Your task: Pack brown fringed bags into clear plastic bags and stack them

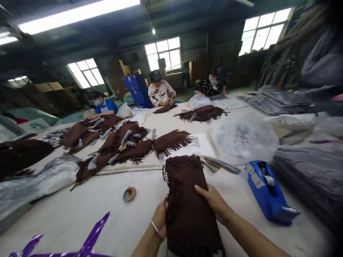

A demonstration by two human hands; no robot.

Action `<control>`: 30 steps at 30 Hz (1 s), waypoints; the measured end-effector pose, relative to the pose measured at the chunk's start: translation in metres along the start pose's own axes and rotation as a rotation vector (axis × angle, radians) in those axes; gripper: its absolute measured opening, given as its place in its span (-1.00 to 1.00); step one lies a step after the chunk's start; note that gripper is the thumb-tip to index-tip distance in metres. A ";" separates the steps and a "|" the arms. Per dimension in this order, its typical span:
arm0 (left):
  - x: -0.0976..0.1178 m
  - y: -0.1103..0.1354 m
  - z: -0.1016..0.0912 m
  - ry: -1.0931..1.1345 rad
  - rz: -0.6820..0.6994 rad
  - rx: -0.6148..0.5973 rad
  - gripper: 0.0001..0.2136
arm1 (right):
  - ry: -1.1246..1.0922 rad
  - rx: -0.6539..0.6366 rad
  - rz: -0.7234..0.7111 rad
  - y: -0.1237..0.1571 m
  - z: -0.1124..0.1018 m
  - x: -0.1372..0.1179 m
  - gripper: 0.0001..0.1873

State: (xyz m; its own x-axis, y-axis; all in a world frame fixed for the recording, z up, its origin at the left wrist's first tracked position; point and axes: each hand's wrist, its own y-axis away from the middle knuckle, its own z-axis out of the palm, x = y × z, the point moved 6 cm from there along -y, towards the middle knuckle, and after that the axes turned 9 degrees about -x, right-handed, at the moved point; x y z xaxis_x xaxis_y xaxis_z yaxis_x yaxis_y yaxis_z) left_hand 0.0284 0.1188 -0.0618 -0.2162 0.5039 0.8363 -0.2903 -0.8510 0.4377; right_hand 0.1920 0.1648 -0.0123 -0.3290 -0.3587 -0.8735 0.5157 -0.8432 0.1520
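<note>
Between my two hands is a folded dark brown fringed scarf [191,210], its fringe hanging along the top and left edges. My left hand [161,218], with a pale bangle at the wrist, grips the left edge; some of its fingers are hidden behind the cloth. On the opposite edge, my right hand [214,201] holds the scarf with its thumb on the front. Just beyond the scarf lies a long grey metallic tool [221,164], too blurred to name. A blue tape dispenser [268,192] stands to the right of my right hand.
Brown fringed scarves with grey tags [128,141] are heaped across the table's left and middle. A small round lid-like disc [129,194] and purple plastic strips [92,235] lie nearer. Clear plastic bags [243,137] are at right. Several people [160,91] sit at the far side.
</note>
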 end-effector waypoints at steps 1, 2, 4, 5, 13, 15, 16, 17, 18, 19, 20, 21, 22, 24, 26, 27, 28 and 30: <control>-0.012 -0.004 -0.004 0.027 -0.029 -0.015 -0.58 | 0.124 0.032 0.009 0.002 -0.011 -0.008 -0.48; -0.018 -0.007 -0.012 0.042 -0.045 -0.013 -0.58 | 0.267 0.039 0.017 0.001 -0.020 -0.019 -0.51; -0.016 -0.009 -0.037 -0.032 -0.040 0.088 -0.58 | 0.594 -0.022 0.062 -0.004 -0.028 -0.045 -0.61; -0.006 -0.008 -0.050 -0.125 0.009 0.171 -0.59 | 0.768 -0.064 0.090 -0.009 -0.028 -0.059 -0.66; 0.080 0.024 0.044 -0.559 0.452 -0.357 -0.74 | 1.616 -0.356 0.238 -0.025 0.025 -0.096 -0.77; 0.083 0.015 0.062 -0.518 0.417 -0.517 -0.72 | 1.669 -0.468 0.287 -0.019 0.034 -0.090 -0.77; 0.084 0.006 0.061 -0.499 0.395 -0.513 -0.72 | 1.694 -0.497 0.307 -0.017 0.034 -0.090 -0.76; 0.084 -0.004 0.053 -0.497 0.373 -0.460 -0.72 | 1.723 -0.507 0.325 -0.014 0.033 -0.091 -0.75; 0.083 -0.014 0.042 -0.517 0.355 -0.382 -0.74 | 1.759 -0.497 0.341 -0.013 0.030 -0.094 -0.73; 0.082 -0.021 0.031 -0.554 0.344 -0.318 -0.74 | 1.795 -0.480 0.357 -0.012 0.025 -0.099 -0.72; 0.080 -0.025 0.023 -0.596 0.339 -0.288 -0.74 | 1.825 -0.462 0.373 -0.012 0.021 -0.104 -0.71; 0.078 -0.026 0.019 -0.629 0.337 -0.300 -0.74 | 1.848 -0.452 0.388 -0.013 0.018 -0.109 -0.71; 0.075 -0.025 0.021 -0.651 0.337 -0.355 -0.73 | 1.868 -0.443 0.398 -0.014 0.015 -0.115 -0.70; 0.069 -0.020 0.037 -0.679 0.338 -0.560 -0.72 | 1.882 -0.446 0.397 -0.019 0.015 -0.126 -0.69; 0.064 -0.019 0.058 -0.749 0.348 -0.749 -0.68 | 1.877 -0.466 0.381 -0.026 0.020 -0.136 -0.69; 0.064 -0.024 0.066 -0.800 0.365 -0.798 -0.65 | 1.875 -0.478 0.372 -0.029 0.024 -0.141 -0.69; 0.067 -0.035 0.071 -0.856 0.394 -0.798 -0.63 | 1.879 -0.489 0.357 -0.033 0.027 -0.145 -0.69; 0.084 -0.065 0.067 -1.018 0.512 -0.622 -0.64 | 1.940 -0.465 0.303 -0.039 0.032 -0.154 -0.66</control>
State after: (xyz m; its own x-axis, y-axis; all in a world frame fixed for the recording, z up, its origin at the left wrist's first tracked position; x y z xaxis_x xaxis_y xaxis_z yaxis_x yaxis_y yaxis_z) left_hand 0.0915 0.2064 0.0022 0.2906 -0.4283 0.8556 -0.8267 -0.5627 -0.0009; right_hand 0.1976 0.2404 0.1314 0.7483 0.6483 -0.1405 0.6099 -0.5890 0.5302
